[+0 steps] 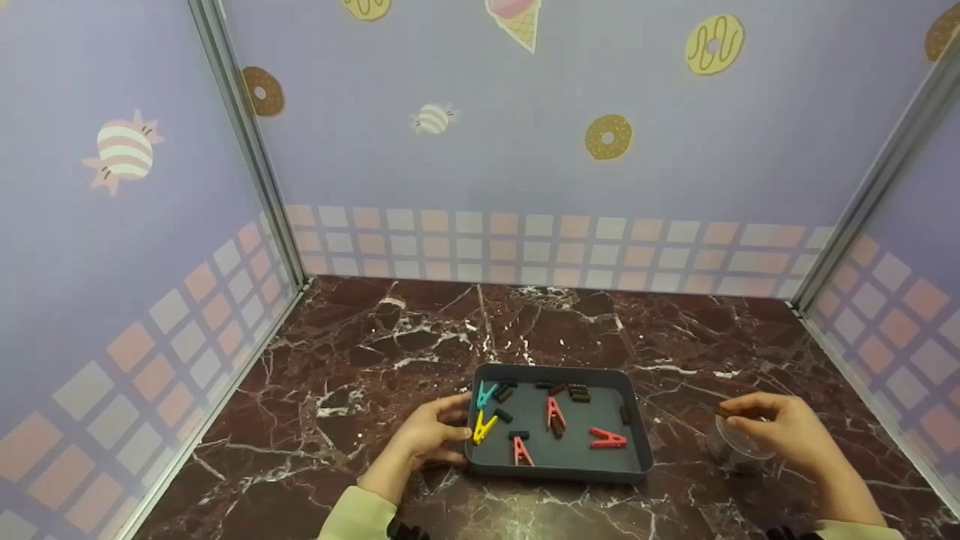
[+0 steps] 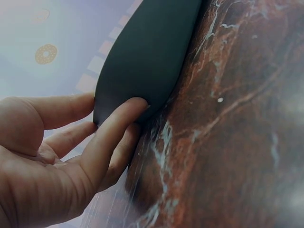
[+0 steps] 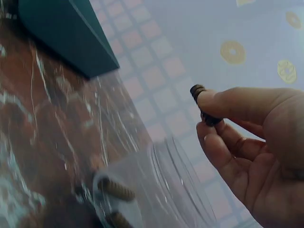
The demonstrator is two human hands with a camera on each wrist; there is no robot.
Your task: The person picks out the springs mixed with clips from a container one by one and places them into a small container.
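Note:
My left hand (image 1: pixel 426 433) touches the left wall of a dark grey rectangular tray (image 1: pixel 559 473), its fingers against the outer side in the left wrist view. In the tray lie red clothespins (image 1: pixel 608 438), a yellow clothespin (image 1: pixel 484 427), a teal clothespin (image 1: pixel 486 394) and several small dark cylinders (image 1: pixel 578 393). Right of the tray, my right hand (image 1: pixel 787 431) pinches a small dark ridged cylinder (image 3: pixel 197 90) between thumb and fingers. It is above a clear plastic jar (image 3: pixel 152 166), where ridged cylinders (image 3: pixel 118 190) lie at the bottom.
The dark red marbled tabletop (image 1: pixel 337 465) extends around the tray. Patterned purple panels (image 1: pixel 525 172) stand at the back and both sides, joined by metal corner posts (image 1: pixel 259 165).

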